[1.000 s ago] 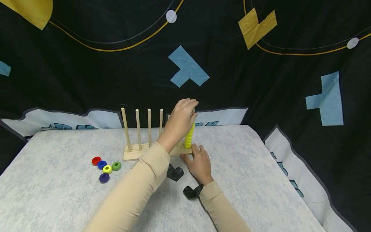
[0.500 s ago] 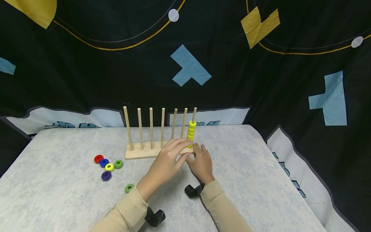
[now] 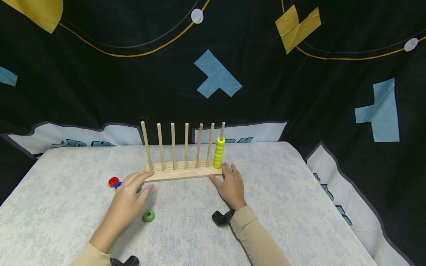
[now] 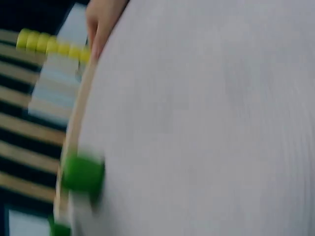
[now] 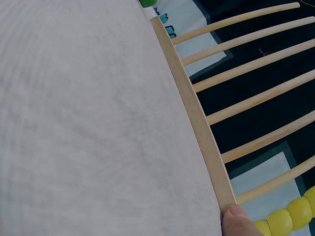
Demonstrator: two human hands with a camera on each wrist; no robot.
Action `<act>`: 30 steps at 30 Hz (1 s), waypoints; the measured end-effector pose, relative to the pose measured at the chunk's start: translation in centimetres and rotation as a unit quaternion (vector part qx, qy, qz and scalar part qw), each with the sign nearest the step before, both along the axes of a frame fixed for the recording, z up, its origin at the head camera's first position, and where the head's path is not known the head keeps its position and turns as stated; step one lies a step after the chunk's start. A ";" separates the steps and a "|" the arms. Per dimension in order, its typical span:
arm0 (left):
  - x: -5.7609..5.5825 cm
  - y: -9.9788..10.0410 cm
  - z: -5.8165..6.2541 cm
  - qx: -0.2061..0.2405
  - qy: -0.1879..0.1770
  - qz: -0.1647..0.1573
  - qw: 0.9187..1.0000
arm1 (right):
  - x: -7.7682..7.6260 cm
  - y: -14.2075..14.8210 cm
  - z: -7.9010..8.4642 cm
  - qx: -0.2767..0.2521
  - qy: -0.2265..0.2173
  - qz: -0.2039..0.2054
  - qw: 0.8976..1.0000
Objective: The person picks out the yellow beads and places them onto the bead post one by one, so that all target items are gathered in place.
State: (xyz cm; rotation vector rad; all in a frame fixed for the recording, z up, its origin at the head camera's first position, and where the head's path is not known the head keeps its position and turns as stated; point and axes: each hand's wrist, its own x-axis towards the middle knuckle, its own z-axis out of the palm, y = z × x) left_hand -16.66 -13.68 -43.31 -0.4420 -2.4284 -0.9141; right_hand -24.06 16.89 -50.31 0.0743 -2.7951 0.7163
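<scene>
A wooden peg stand (image 3: 181, 173) with a row of upright pegs stands toward the back of the table. Its rightmost peg bears a stack of yellow rings (image 3: 218, 153); the other pegs are bare. My right hand (image 3: 230, 187) holds the stand's right end, thumb (image 5: 238, 225) at the front edge in the right wrist view. My left hand (image 3: 127, 199) holds nothing; its fingers are apart, over the loose rings. A red ring (image 3: 113, 181) and part of a blue ring (image 3: 118, 185) show beyond it, others being hidden. One green ring (image 3: 148, 216) lies nearer, right of that hand.
The pale table (image 3: 283, 207) runs out to both sides, with a black decorated cloth (image 3: 149, 85) hanging behind it. Black wrist devices sit on both wrists, the right one (image 3: 222, 218) beside the sleeve. The left wrist view is blurred.
My left hand has come down from the top of the rightmost peg and swung left to the loose rings, uncovering the pegs and the near green ring. The right hand stays at the stand.
</scene>
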 end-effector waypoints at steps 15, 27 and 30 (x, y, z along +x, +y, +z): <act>-0.5 -6.6 -2.7 -0.043 -0.159 0.074 0.984 | 0.2 0.0 0.0 -0.001 -0.003 -0.003 1.000; -1.2 -5.3 -2.9 -0.065 -0.166 0.109 0.978 | 0.1 -0.1 0.1 0.006 -0.002 -0.004 1.000; -1.3 -5.0 -2.9 -0.068 -0.161 0.116 0.978 | 0.0 -0.1 0.1 0.007 -0.002 -0.004 1.000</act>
